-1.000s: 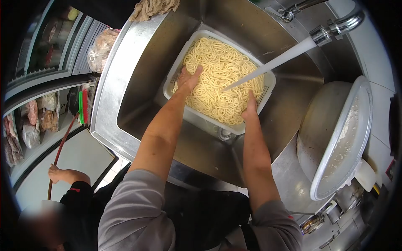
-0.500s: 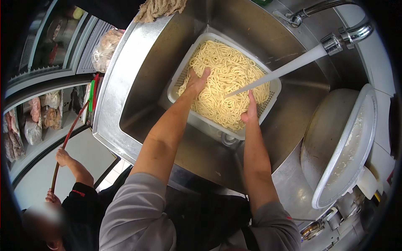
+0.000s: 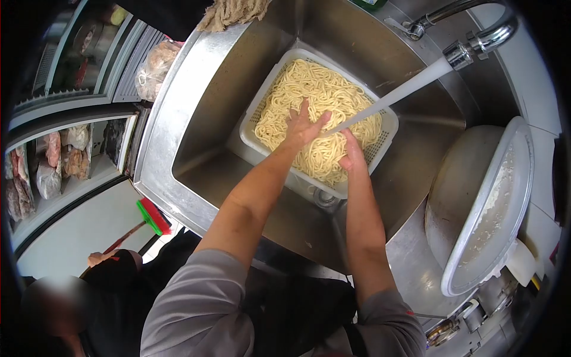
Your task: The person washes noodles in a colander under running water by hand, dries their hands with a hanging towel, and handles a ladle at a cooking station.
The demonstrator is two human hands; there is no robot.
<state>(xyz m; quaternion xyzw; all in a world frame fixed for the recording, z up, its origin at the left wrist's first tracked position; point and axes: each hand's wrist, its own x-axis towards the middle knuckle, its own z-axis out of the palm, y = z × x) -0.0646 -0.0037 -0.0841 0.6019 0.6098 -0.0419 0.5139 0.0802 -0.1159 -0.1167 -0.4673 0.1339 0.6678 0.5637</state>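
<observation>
A pile of pale yellow noodles fills a white perforated basket inside a deep steel sink. My left hand lies on top of the noodles with its fingers spread. My right hand is at the basket's right part, thumb and fingers around a clump of noodles, fingertips partly buried. A thick stream of water from the faucet lands on the noodles between both hands.
A large pale basin leans tilted at the right. A brown cloth lies on the sink's far rim beside a bagged item. At left stands an open fridge with bagged food. Another person holds a red-green broom.
My left hand has moved right across the noodles, and its fingers have spread. My right hand has shifted slightly. The other person's broom has swung down towards the floor.
</observation>
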